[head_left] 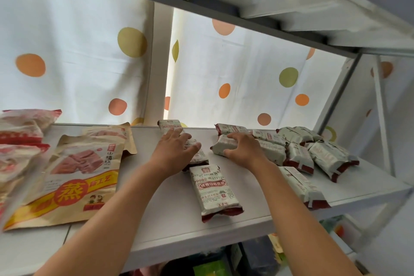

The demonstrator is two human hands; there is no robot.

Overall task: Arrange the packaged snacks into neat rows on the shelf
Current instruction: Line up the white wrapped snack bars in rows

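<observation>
My right hand [243,148] curls round a pack [221,147] lying crosswise mid-shelf [156,219], my left hand [173,152] rests flat on another pack [198,157], so I judge the right, nearer the loose heap [313,150], turns its pack lengthwise next.

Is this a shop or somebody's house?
Probably a storage or pantry corner in a home, though a small shop is possible. A plain white metal shelf holds many identical snack packets and big kraft pouches, and a polka-dot curtain hangs behind it.
</observation>
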